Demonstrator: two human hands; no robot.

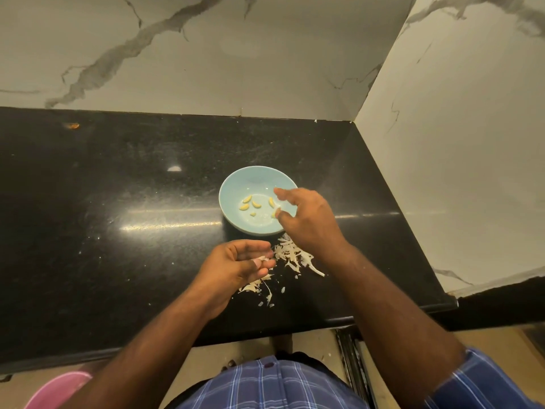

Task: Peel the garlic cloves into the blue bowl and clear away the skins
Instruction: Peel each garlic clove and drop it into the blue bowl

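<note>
Over the bowl (236, 187) mid-frame, the right hand (306, 219) hangs loose to drop garlic (247, 199); the left hand (236, 264) pinches skin (262, 258).

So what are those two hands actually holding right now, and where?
The left hand pinches a scrap of garlic skin at its fingertips. The right hand, over the blue bowl, shows nothing clearly held.

A few peeled yellow garlic cloves (247, 199) lie in the blue bowl (253, 181), with white skins (290, 255) scattered just beside it.
</note>
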